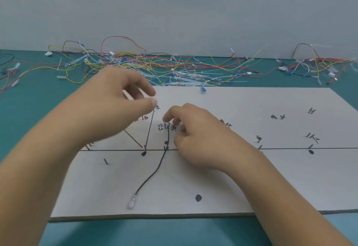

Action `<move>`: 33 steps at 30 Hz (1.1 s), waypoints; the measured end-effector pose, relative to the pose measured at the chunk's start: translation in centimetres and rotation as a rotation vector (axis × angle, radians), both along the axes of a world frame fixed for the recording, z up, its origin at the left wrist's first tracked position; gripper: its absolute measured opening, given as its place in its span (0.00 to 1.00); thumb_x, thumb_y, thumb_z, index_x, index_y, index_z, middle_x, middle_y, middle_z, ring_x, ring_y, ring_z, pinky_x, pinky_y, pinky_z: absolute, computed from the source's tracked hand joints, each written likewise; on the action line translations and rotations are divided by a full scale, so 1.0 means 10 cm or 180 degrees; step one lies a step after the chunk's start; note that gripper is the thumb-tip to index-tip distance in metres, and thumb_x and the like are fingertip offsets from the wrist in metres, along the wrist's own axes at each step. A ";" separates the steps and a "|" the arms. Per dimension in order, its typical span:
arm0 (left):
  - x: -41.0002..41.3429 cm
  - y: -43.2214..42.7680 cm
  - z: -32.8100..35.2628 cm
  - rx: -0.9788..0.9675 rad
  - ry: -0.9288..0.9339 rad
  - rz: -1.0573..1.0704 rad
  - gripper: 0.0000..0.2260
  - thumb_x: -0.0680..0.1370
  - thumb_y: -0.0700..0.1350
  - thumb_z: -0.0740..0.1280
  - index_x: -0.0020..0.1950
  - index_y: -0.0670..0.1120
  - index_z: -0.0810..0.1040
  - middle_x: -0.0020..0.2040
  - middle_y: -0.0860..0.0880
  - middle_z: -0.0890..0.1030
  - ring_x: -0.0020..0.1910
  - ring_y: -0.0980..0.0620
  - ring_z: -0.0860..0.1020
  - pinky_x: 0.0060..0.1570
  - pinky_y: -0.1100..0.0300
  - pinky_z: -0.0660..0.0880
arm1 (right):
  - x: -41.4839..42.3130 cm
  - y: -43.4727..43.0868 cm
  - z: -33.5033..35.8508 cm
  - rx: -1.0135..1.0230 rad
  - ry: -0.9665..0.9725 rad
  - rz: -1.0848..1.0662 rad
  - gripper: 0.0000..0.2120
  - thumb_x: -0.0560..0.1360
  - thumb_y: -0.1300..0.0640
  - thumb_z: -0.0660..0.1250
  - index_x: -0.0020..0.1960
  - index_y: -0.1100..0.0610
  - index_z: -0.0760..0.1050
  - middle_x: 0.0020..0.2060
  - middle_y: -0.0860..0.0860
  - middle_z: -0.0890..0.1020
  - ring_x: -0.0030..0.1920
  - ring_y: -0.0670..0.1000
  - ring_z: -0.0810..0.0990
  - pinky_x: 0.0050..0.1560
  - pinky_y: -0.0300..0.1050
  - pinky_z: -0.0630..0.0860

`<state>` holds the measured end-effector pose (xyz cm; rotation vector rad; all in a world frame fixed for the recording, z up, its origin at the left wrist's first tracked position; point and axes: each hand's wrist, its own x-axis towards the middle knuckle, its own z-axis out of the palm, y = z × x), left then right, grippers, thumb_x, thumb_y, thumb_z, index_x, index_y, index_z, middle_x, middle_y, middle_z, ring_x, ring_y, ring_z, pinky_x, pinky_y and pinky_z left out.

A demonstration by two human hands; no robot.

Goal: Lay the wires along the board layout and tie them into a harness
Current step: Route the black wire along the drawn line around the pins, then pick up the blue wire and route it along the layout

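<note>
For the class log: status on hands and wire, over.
Left hand open, above board. Right hand at pins, grip unclear. Black wire laid, nothing blocking.

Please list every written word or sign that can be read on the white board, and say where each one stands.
All are handwritten on the white board.
"双红": left of the pins under the right hand.
"黄": right of those pins.
"红": far right.
Other marks, at centre, upper right and under the left hand: too blurred or covered.

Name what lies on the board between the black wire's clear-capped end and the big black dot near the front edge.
Nothing: in the head view, the board is bare between the capped end and the dot.
</note>
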<state>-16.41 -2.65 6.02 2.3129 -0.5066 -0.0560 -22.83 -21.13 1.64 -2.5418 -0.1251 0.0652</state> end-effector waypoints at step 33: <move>0.28 -0.42 -0.64 -0.0098 -0.0052 0.0206 0.08 0.74 0.41 0.67 0.42 0.54 0.82 0.36 0.54 0.81 0.33 0.61 0.78 0.32 0.64 0.69 | 1.29 -1.18 -0.04 -0.0352 -0.0562 -0.1790 0.15 0.73 0.70 0.63 0.54 0.62 0.83 0.54 0.58 0.83 0.55 0.56 0.80 0.53 0.42 0.76</move>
